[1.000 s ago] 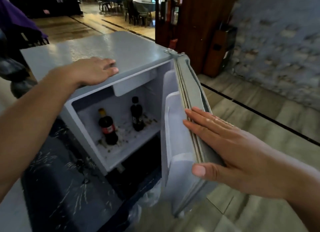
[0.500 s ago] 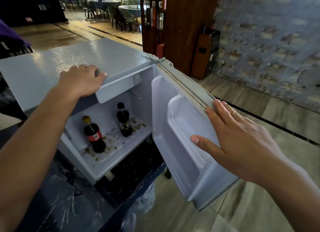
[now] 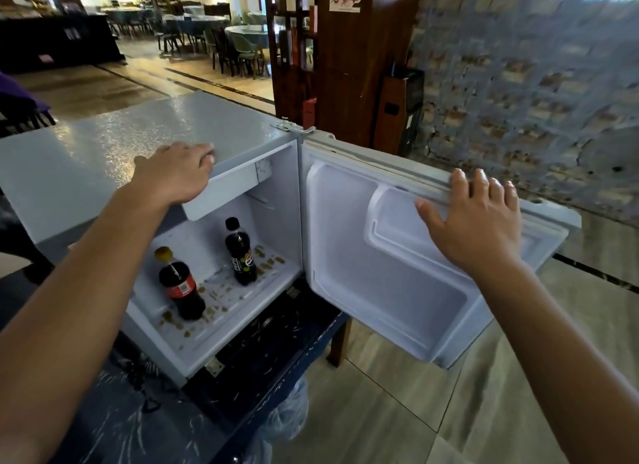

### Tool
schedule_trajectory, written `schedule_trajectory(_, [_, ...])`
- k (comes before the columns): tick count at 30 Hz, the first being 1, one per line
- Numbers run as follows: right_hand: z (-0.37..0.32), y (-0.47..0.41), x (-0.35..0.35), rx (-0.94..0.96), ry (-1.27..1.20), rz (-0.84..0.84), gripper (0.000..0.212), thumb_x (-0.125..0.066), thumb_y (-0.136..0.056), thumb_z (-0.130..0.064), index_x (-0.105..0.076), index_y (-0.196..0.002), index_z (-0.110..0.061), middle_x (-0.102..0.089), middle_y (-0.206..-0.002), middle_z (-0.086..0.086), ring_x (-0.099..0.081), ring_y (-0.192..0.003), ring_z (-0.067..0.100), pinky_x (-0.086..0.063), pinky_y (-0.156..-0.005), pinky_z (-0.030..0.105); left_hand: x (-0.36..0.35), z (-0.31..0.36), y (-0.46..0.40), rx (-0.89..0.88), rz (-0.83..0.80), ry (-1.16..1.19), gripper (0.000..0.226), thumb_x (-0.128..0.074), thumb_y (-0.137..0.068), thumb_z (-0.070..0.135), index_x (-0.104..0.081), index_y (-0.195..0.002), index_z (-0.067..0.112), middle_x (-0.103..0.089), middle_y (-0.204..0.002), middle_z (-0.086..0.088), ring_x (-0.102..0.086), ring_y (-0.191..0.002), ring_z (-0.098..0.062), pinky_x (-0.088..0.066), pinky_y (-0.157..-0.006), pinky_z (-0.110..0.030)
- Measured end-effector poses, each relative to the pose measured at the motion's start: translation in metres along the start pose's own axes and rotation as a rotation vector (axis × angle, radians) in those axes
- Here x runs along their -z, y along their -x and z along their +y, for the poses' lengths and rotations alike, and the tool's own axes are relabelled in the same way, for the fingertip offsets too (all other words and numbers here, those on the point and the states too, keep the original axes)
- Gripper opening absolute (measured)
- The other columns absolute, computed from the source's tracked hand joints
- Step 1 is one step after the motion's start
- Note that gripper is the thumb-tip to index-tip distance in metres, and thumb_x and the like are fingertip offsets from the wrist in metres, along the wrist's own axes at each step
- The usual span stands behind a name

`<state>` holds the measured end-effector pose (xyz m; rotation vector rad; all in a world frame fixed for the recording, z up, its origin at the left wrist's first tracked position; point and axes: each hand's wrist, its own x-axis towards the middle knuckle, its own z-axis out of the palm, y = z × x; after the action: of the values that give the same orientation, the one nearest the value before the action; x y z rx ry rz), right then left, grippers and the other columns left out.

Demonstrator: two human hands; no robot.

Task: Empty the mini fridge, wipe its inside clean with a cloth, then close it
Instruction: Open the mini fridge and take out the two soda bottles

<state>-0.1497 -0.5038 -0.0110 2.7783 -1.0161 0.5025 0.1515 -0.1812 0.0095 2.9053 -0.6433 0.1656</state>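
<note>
A grey mini fridge point(image 3: 145, 131) stands on a dark table with its door point(image 3: 380, 263) swung wide to the right. Inside stand two dark soda bottles: one with a red label and yellow cap point(image 3: 179, 285) at the front left, one with a black cap point(image 3: 241, 252) further back. Brown crumbs and stains point(image 3: 221, 297) litter the white floor of the fridge. My left hand point(image 3: 174, 173) rests on the front edge of the fridge top, fingers curled over it. My right hand point(image 3: 475, 221) lies over the door's top edge, fingers on the seal. No cloth is in view.
The dark, scratched table point(image 3: 103, 422) carries the fridge; a clear plastic bag point(image 3: 287, 418) hangs below its edge. Tiled floor lies to the right. A wooden pillar point(image 3: 345, 59) and a brick wall point(image 3: 525, 93) stand behind the door. Dining tables and chairs fill the far room.
The door has swung from half open to wide open under my right hand. My left hand has stayed on the fridge top's front edge. The camera has shifted, showing more of the inside.
</note>
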Motion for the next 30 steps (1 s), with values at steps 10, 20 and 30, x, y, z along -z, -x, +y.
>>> schedule_trajectory(10, [0.023, -0.067, -0.039, -0.033, -0.131, 0.082, 0.082, -0.014, -0.100, -0.066, -0.019, -0.157, -0.008, -0.017, -0.167, 0.013, -0.005, -0.156, 0.032, 0.000, -0.127, 0.050, 0.007, 0.002, 0.011, 0.014, 0.007, -0.006, 0.053, -0.026, -0.102, 0.054, -0.035, -0.151, 0.037, -0.035, -0.161, -0.004, -0.033, -0.146, -0.033, -0.024, -0.115, -0.063])
schedule_trajectory(20, [0.034, -0.092, -0.055, -0.014, -0.170, 0.137, 0.075, -0.021, -0.101, -0.062, -0.026, -0.155, -0.010, -0.024, -0.165, 0.012, -0.010, -0.155, 0.031, -0.004, -0.127, 0.051, 0.006, 0.006, 0.019, 0.020, 0.103, -0.011, 0.050, -0.034, -0.102, 0.052, -0.046, -0.145, 0.031, -0.046, -0.153, -0.007, -0.045, -0.137, -0.035, -0.030, -0.109, -0.058])
schedule_trajectory(30, [-0.022, -0.005, -0.087, 0.427, -0.408, 0.275, 0.063, -0.039, -0.098, -0.048, -0.035, -0.153, -0.018, -0.015, -0.168, 0.007, -0.004, -0.156, 0.028, -0.012, -0.124, 0.056, -0.043, 0.027, 0.117, -0.369, 0.762, 0.105, 0.026, -0.062, -0.092, 0.021, -0.070, -0.111, 0.005, -0.061, -0.134, -0.016, -0.047, -0.136, -0.036, -0.035, -0.113, -0.044])
